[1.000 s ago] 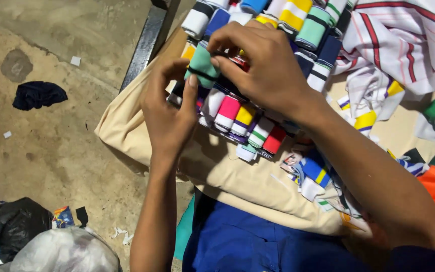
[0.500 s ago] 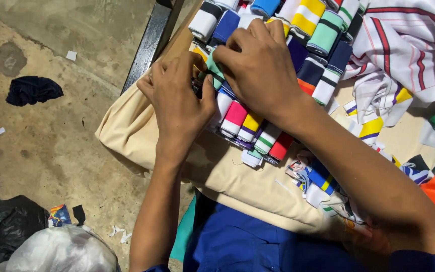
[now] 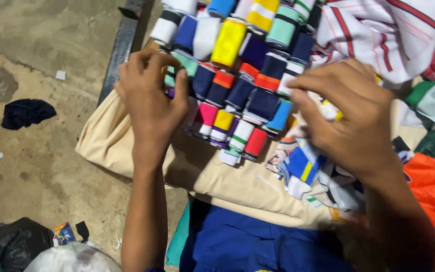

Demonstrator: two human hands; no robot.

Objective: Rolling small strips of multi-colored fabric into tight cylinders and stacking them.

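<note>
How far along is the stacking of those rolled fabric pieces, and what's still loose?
Done: many coloured rolls lie packed in rows on the beige cloth. In hand: the left hand presses the left edge of the rows, while the right hand grips a loose piece from the unrolled pile. Left: that pile beside the rows, and the striped white fabric further back, remain unrolled.
</note>
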